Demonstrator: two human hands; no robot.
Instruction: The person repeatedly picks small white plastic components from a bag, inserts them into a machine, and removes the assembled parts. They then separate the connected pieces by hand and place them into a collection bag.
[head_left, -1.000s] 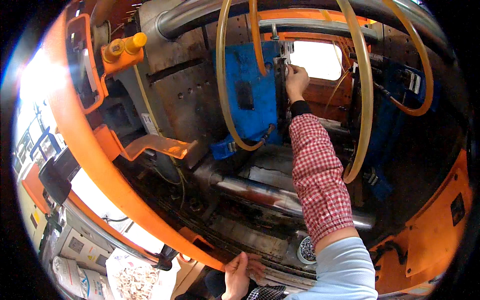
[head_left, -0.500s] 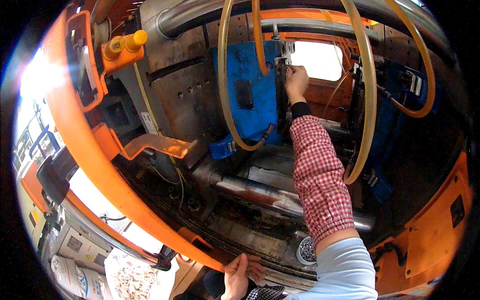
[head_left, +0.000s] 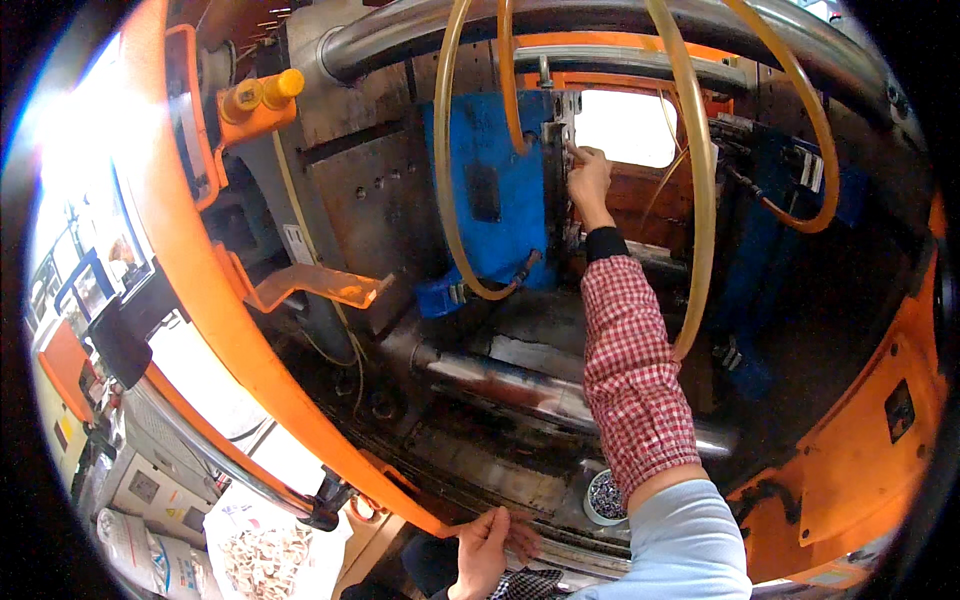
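Machine interior; right hand (head_left: 588, 180) fingertips obscured.

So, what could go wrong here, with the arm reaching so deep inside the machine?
The right hand is between the blue mould plates; if they closed, it could be crushed. The checked sleeve passes close to a yellow hose and might snag it. The left hand only rests on the orange edge, so balance may be weak.
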